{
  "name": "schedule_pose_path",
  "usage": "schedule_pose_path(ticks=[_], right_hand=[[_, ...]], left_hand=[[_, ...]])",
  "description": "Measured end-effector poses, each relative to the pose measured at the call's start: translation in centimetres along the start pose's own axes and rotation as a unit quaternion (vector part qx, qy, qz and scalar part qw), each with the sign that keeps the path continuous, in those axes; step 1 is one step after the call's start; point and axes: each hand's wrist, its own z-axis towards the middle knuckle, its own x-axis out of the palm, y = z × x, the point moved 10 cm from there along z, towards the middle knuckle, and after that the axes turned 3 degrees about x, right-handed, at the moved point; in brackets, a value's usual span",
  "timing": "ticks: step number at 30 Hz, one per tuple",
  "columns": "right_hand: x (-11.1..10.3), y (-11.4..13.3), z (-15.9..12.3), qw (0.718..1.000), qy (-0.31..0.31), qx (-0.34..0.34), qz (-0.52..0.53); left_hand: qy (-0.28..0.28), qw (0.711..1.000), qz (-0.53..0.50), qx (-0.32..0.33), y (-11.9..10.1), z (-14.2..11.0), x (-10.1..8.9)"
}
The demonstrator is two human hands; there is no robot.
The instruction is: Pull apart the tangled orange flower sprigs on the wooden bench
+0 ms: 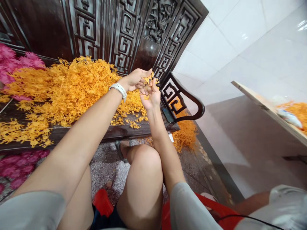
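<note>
Carved bench (pixel 124 41), orange sprigs (pixel 67 89), tiled wall (pixel 223 41), terrazzo floor (pixel 105 172)

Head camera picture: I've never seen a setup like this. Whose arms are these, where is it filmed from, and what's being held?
No machine here: a person wears one camera on their head, looking forward and down, so these arms are their own. The left hand, with a white watch on its wrist, and the right hand hold a small orange sprig between them. Just beyond, a heap of orange branching sprigs lies on a dark carved wooden bench, with pink feathery sprays at its far end.
</note>
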Motion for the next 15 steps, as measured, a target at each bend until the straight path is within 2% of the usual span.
schedule_pose_path(ticks=[2,4,9,12,15], right_hand=[[0.0,0.5,-0.3,1.0,-0.008,0.001,0.006],[-0.2,1.4,-0.8,1.0,-0.019,-0.012,0.017],[0.4,5.1,-2.3,0.997,-0.003,-0.078,0.018],[1.1,5.9,-2.7,0.997,0.007,-0.068,-0.029],[1.3,5.5,-2.7,0.998,0.005,-0.048,-0.047]], left_hand=[[-0.01,1.0,-0.004,0.006,-0.1,0.3,0.1],[-0.039,0.999,-0.025,0.021,-0.5,0.6,-0.6],[-0.152,0.978,-0.114,0.092,-1.8,0.9,-5.5],[-0.181,0.973,-0.101,0.098,-1.1,0.8,-7.4],[-0.17,0.979,-0.063,0.091,-0.1,1.0,-7.6]])
